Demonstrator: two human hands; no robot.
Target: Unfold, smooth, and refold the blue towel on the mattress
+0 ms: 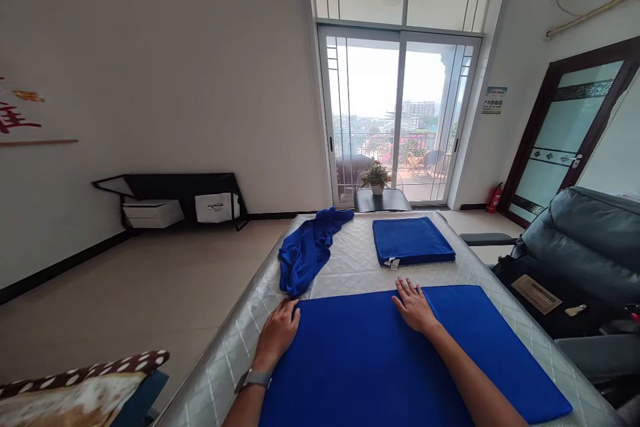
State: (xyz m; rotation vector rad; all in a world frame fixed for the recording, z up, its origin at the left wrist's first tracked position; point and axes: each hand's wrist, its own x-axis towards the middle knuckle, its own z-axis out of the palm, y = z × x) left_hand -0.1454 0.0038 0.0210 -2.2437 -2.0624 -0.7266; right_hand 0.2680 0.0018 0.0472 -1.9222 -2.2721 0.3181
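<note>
A large blue cloth [350,360] lies flat across the near part of a mattress [345,263]. At its upper left corner rests my left hand [280,330], fingers close together and thumb apart, with a wristband above it. My right hand [415,307] lies palm down on the cloth's far edge with its fingers spread. To the right of that hand a line or fold separates another flat blue section [490,340]. Beyond it sits a neatly folded blue stack of cloth [413,239] with a white tag. A crumpled blue cloth [310,250] lies at the far left.
A dark armchair [575,233] stands right of the mattress, with a black item and a brown label on it. Past the far end, a potted plant [377,180] stands on a chair before sliding glass doors. A polka-dotted fabric [90,373] is at lower left.
</note>
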